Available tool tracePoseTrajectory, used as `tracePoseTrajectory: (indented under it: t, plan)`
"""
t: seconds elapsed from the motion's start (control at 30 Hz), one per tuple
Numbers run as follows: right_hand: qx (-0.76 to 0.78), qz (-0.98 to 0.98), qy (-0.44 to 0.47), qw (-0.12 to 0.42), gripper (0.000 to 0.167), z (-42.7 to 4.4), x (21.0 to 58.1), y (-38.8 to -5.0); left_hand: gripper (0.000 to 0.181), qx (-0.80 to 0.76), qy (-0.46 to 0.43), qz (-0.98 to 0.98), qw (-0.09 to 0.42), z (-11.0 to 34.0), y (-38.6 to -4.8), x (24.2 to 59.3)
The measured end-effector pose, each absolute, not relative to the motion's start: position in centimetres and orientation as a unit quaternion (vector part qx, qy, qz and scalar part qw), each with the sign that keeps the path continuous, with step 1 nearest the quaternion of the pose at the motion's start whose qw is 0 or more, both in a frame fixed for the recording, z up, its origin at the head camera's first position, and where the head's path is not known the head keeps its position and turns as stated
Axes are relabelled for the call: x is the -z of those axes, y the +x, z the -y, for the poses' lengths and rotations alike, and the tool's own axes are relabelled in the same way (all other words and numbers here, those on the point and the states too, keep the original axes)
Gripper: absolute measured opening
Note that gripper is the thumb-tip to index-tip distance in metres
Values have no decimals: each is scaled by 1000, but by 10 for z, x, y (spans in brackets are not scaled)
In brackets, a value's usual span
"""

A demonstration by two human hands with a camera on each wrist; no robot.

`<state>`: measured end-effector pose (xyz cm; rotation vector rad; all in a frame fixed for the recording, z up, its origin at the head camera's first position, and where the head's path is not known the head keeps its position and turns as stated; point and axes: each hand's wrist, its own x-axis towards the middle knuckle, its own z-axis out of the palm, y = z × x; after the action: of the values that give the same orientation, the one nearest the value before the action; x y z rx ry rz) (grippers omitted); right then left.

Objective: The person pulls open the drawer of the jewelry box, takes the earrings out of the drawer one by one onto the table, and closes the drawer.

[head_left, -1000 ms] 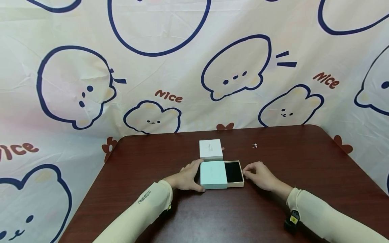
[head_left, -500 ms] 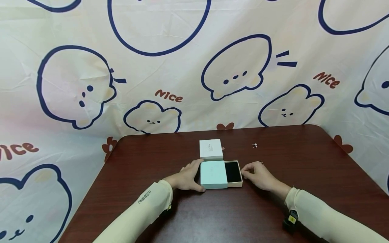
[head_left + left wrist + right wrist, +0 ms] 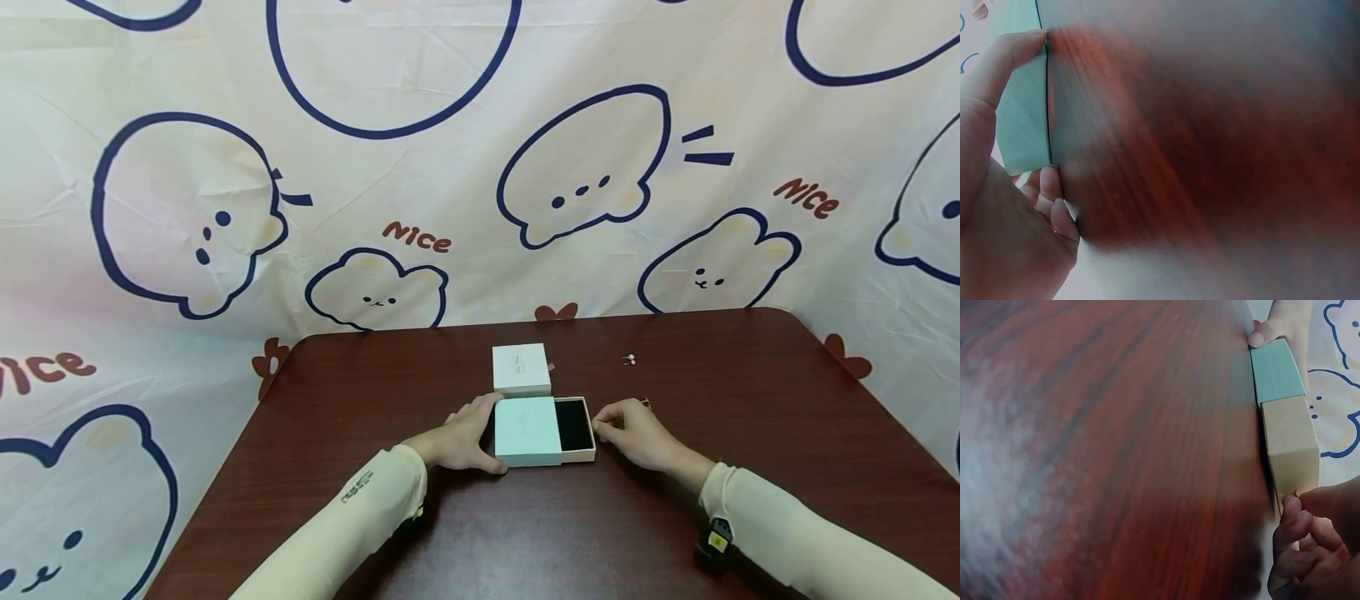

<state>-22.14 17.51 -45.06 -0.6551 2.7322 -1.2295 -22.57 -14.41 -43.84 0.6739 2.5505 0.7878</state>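
A light blue sliding box lies on the table with its cream drawer partly out to the right, showing a black lining. My left hand grips the sleeve's left end, thumb at the near corner and fingers at the far one. In the left wrist view the thumb presses the sleeve's edge. At the drawer's outer end is my right hand, thumb and forefinger pinched together. The right wrist view shows those fingertips against the drawer's end face; whatever small part they pinch is mostly hidden.
A white box with printed lettering and a small tab sits right behind the blue one. Small earrings with white beads lie to the back right on the dark brown table. A cartoon-printed cloth hangs behind.
The drawer has slid slightly left into the sleeve, and my right hand has moved left along with it. My left hand and the sleeve have stayed in place.
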Motion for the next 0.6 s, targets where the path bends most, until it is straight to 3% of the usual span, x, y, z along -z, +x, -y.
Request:
tracePoseTrajectory:
  t: [0.6]
  plan:
    - [405, -887, -217, 32, 16, -170, 451, -222, 114, -281, 243, -909, 188, 145, -226, 440]
